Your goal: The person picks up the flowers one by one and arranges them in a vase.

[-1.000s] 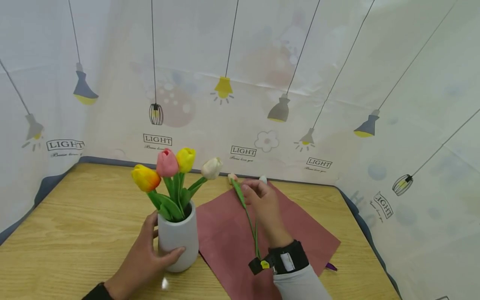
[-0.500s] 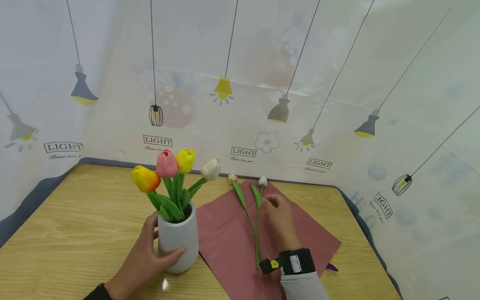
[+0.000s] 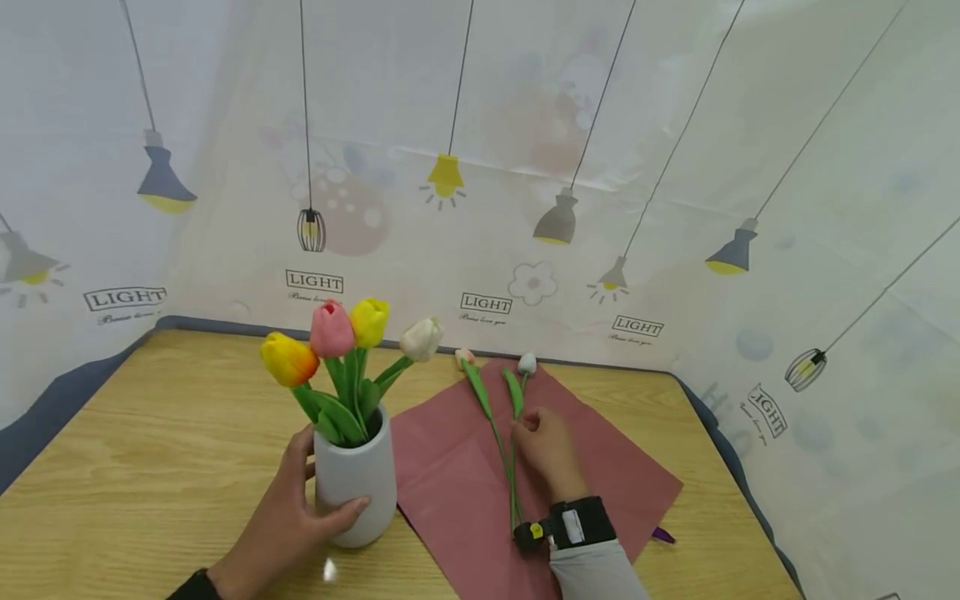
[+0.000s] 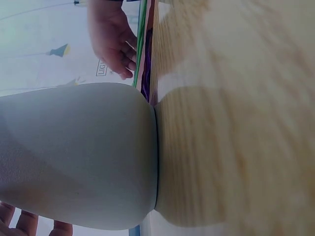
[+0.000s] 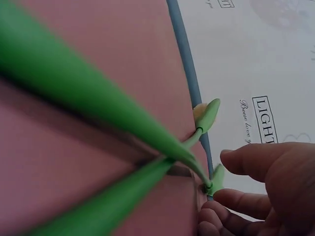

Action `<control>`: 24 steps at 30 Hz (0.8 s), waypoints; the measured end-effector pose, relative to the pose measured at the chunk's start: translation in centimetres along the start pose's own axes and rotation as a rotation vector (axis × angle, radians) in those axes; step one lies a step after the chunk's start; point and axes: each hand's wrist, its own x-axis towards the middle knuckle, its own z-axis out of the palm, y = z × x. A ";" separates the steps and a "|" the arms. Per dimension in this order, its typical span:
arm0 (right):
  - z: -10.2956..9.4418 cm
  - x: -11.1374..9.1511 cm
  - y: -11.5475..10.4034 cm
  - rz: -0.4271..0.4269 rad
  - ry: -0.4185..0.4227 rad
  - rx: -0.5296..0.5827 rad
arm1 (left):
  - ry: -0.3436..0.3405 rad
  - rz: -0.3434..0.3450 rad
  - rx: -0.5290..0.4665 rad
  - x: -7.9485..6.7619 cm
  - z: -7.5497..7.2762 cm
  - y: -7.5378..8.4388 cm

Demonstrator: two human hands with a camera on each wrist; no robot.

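My left hand (image 3: 288,512) grips a white vase (image 3: 356,492) standing on the table, thumb across its front. Pink, yellow, orange-yellow and white tulips (image 3: 422,339) rise from its mouth. In the left wrist view the vase (image 4: 83,152) fills much of the frame, a few fingertips (image 4: 27,223) showing below it. My right hand (image 3: 553,454) is at the stem of a pale tulip (image 3: 527,364) lying on dark pink paper (image 3: 442,467). Thumb and forefinger stand apart around that stem in the right wrist view. A peach tulip (image 3: 476,387) lies alongside, the two stems crossing.
Part of a purple object (image 3: 663,535) shows from under the paper's right edge. The wooden table (image 3: 172,433) ends at the back against a printed cloth backdrop (image 3: 405,208) with a blue-grey lower border.
My right hand has moved from near the tulip heads down along the pale tulip's stem, uncovering that tulip's head and leaf. My left hand stays on the vase.
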 end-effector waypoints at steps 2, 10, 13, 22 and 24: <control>0.2 0.1 0.0 0.009 -0.011 -0.045 | -0.005 -0.002 -0.002 0.1 -0.1 0.0; 0.5 0.3 -0.1 0.026 -0.042 -0.126 | -0.007 0.002 -0.002 0.3 -0.3 -0.1; 0.5 0.4 0.0 0.017 -0.050 -0.134 | -0.011 -0.005 -0.005 0.3 -0.3 0.1; 0.4 0.7 0.5 0.013 -0.035 -0.048 | -0.015 -0.023 -0.007 0.4 -0.3 0.4; 0.3 0.7 0.6 0.026 -0.042 0.000 | -0.013 -0.024 -0.008 0.4 -0.3 0.4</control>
